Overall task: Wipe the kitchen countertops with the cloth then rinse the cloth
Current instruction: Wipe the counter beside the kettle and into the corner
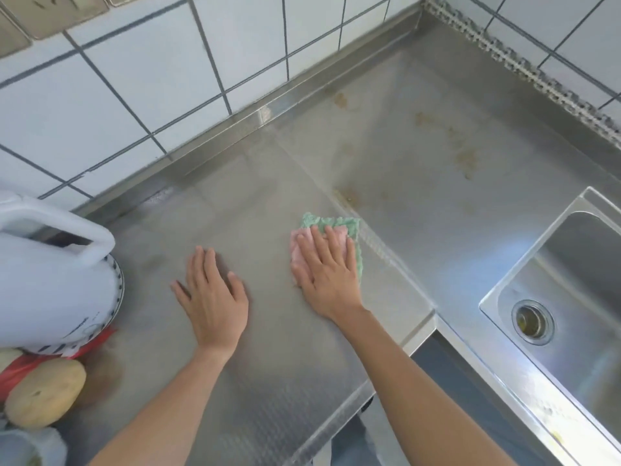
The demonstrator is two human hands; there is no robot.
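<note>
A: Walls?
B: White square tiles [111,105], dark grout, meeting in a corner at top right. Beige plates [50,15] on the wall at top left.
A: Furniture?
B: Steel upstand [255,119] along the wall base. Steel sink [571,297] at right, round drain [532,321] in its basin.
A: Light?
B: Bright, soft, glare on the steel.

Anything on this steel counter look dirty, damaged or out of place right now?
Yes: brownish stains dot the countertop beyond the cloth, toward the tiled corner, not yet wiped. The right hand presses the cloth flat; the left hand rests on bare steel. Nothing looks damaged.
</note>
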